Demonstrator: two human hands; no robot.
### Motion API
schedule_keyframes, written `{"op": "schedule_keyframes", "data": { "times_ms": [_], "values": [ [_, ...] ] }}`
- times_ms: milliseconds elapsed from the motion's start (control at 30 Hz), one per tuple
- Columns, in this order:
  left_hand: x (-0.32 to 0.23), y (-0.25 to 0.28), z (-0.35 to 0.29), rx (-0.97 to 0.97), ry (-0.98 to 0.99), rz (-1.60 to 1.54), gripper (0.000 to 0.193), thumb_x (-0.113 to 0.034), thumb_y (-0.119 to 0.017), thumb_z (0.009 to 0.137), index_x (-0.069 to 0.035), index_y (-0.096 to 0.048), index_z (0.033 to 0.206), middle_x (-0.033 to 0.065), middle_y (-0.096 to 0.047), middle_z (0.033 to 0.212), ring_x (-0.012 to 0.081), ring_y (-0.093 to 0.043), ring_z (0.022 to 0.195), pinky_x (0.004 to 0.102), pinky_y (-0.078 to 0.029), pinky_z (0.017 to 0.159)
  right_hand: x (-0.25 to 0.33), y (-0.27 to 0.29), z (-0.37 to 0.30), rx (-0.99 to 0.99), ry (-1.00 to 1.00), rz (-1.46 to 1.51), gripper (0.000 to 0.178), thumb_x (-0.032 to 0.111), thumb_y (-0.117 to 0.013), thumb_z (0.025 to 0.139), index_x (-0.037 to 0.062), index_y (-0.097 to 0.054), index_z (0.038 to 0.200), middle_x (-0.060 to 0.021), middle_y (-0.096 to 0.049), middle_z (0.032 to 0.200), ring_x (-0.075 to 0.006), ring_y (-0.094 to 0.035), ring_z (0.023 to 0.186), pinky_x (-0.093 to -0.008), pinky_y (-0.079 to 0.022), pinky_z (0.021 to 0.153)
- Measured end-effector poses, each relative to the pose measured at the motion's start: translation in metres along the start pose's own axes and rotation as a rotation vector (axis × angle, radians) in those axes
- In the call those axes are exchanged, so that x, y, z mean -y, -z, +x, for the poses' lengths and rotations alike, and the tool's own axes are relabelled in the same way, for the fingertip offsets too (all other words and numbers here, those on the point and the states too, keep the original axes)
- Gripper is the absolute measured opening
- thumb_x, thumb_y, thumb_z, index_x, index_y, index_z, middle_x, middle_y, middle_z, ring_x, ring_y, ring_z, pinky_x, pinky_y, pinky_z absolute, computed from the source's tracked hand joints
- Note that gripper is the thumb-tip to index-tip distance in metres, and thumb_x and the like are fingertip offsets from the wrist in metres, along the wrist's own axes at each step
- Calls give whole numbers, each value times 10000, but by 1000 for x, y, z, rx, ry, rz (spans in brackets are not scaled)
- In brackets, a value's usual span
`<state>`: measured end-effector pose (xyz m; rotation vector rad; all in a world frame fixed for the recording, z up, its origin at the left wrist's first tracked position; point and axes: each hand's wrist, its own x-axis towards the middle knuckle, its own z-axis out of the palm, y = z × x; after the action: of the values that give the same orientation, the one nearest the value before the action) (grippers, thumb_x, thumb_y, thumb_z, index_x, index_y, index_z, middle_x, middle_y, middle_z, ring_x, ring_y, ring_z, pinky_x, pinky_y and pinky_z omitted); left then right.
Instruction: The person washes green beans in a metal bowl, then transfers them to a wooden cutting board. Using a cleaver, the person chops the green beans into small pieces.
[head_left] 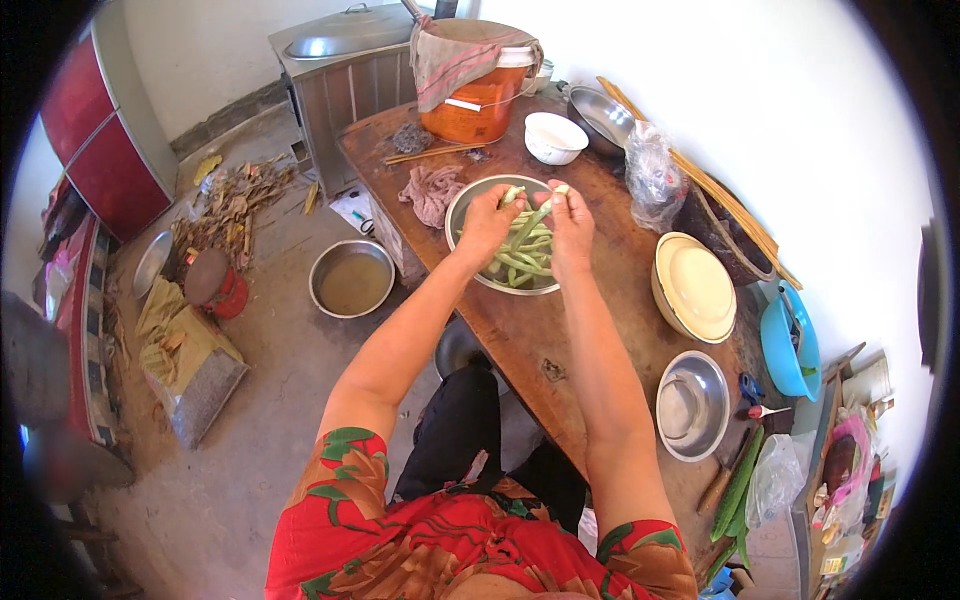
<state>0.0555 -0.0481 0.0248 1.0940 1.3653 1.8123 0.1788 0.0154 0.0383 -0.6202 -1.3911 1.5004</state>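
Both my hands are raised over a round metal basin (453, 222) of green beans (522, 266) on the wooden table. My left hand (487, 224) pinches a short piece of green bean (513, 192) between thumb and fingers. My right hand (572, 228) is closed on another green bean (532, 224), whose pale end pokes up past the fingertips while its length slants down toward the basin. The two hands are a small gap apart. My hands and wrists hide part of the beans and the basin's near rim.
Around the basin on the table (500, 330) are a crumpled cloth (431, 195), a white bowl (556, 137), a cream lidded pot (696, 285) and an empty steel bowl (692, 407). Long green cucumbers (738, 485) lie at right. A water basin (351, 279) sits on the floor.
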Motion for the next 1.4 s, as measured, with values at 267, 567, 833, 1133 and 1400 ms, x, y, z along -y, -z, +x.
{"op": "schedule_keyframes", "data": {
  "times_ms": [267, 567, 833, 1133, 1400],
  "values": [
    [-6, 14, -11, 77, -49, -201, 175, -80, -683, 913, -21, -695, 1078, -21, -641, 882, 62, -562, 821, 214, -455, 723, 4, 14, 0, 118, 10, 261, 304, 247, -542, 1021, 135, -542, 1303, -33, -622, 1197, -135, -557, 1116, -350, -473, 951],
    [-8, 7, -13, 106, -467, 421, 285, -45, -728, 803, -118, -741, 1078, 103, -678, 1036, 271, -636, 900, 346, -506, 824, -20, 7, -18, 73, -90, 254, 338, 157, -477, 1039, 125, -422, 1371, -107, -558, 1272, -204, -566, 1156, -379, -489, 992],
    [28, 22, -14, 349, -256, 1089, 836, -425, -818, 715, -100, -490, 1412, 199, -550, 1336, 357, -496, 1262, 444, -394, 1041, 20, 71, -84, 28, 134, -819, 540, 91, -523, 942, 21, -395, 1462, -182, -457, 1448, -306, -432, 1354, -385, -349, 1119],
    [42, -8, -4, 621, -12, 1477, 966, -558, -689, 821, -14, -288, 1511, 200, -248, 1569, 413, -289, 1414, 552, -310, 1080, 51, 174, -280, 273, -117, -1316, 632, 296, -616, 926, 40, -398, 1461, -242, -350, 1517, -411, -302, 1423, -479, -248, 1164],
    [66, -16, 19, 484, -169, 1440, 366, -139, -642, 809, -4, -603, 1147, 195, -534, 1196, 382, -575, 1122, 473, -466, 930, 21, 155, -308, 106, -17, -1542, 646, 384, -640, 886, 72, -460, 1422, -197, -377, 1505, -388, -331, 1403, -519, -262, 1134]
  ]
}}
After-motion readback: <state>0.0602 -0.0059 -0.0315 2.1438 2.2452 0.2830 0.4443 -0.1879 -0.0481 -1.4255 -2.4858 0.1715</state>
